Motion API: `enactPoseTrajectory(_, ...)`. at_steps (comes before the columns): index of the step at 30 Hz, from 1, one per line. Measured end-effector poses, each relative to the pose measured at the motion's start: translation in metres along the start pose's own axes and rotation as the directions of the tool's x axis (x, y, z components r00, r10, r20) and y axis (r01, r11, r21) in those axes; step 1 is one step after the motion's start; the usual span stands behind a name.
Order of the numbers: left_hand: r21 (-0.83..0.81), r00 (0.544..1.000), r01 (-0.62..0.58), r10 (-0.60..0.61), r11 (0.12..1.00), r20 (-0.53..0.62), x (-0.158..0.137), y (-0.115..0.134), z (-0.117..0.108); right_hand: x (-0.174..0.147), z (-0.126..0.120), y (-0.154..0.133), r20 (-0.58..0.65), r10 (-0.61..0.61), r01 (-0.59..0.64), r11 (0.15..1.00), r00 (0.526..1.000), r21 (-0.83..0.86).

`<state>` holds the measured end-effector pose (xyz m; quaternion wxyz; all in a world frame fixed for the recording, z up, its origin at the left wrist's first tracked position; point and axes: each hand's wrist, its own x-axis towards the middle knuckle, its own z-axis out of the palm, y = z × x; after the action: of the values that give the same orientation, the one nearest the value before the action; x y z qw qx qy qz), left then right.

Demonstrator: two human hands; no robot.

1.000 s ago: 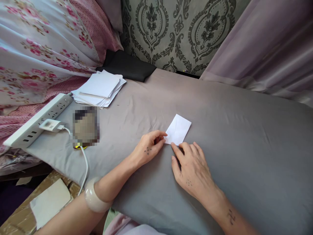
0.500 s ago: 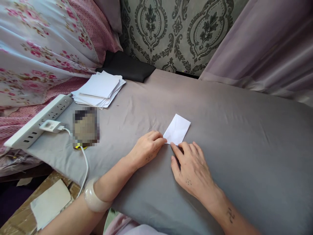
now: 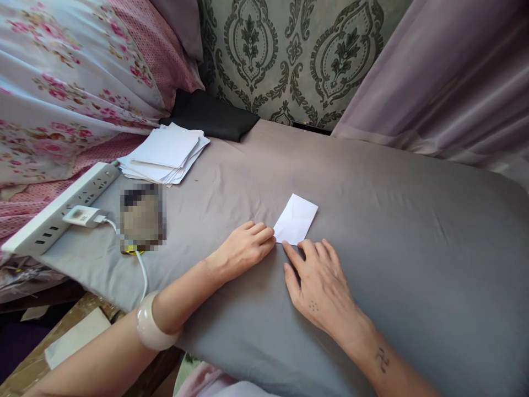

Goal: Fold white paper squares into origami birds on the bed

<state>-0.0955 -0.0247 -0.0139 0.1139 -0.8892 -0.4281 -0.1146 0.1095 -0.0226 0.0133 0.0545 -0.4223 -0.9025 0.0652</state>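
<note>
A small folded white paper [image 3: 296, 219] lies flat on the grey cloth surface, tilted at an angle. Curled fingers of my left hand [image 3: 243, 245] meet its near left corner; the thumb is hidden beneath them. My right hand [image 3: 320, 281] rests to the near right with its fingers apart, and the index fingertip touches the paper's near edge. A pale bangle [image 3: 151, 325] circles my left forearm.
A stack of white paper sheets [image 3: 165, 151] lies at the back left beside a black folded cloth [image 3: 212, 114]. Along the left edge runs a white power strip [image 3: 61, 207] with a charger [image 3: 82, 215] and cable. A blurred-out object [image 3: 143, 218] sits near it.
My left hand has turned slightly, its fingers more curled over at the paper's corner. My right hand stays at the near edge. The whole view has shifted a little.
</note>
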Motion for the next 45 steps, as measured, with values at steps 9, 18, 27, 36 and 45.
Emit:
enactPoseTrajectory(9, -0.043, 0.994, 0.006, -0.002, 0.999, 0.112, -0.009, -0.003, -0.012, 0.002, -0.002, -0.005, 0.038, 0.002, -0.001, 1.0, 0.999, -0.032)
enactPoseTrajectory(18, -0.185, 0.964, 0.266, -0.266, 0.946, 0.026, -0.034, 0.0, -0.003, 0.014, -0.007, -0.026, 0.119, 0.012, 0.004, 0.991, 0.993, -0.13)
enactPoseTrajectory(27, -0.245, 0.956, 0.28, -0.292, 0.928, -0.016, -0.039, -0.004, 0.001, 0.014, -0.005, -0.024, 0.113, -0.01, 0.023, 0.993, 0.994, -0.119)
enactPoseTrajectory(36, -0.385, 0.911, 0.407, -0.401, 0.828, 0.1, -0.03, -0.009, -0.003, -0.002, -0.008, 0.005, 0.06, -0.002, -0.005, 0.992, 0.998, 0.124)
enactPoseTrajectory(45, -0.469, 0.81, 0.578, -0.54, 0.667, 0.231, 0.016, 0.001, -0.005, -0.012, -0.001, 0.018, -0.023, 0.031, -0.024, 0.958, 0.999, 0.285)
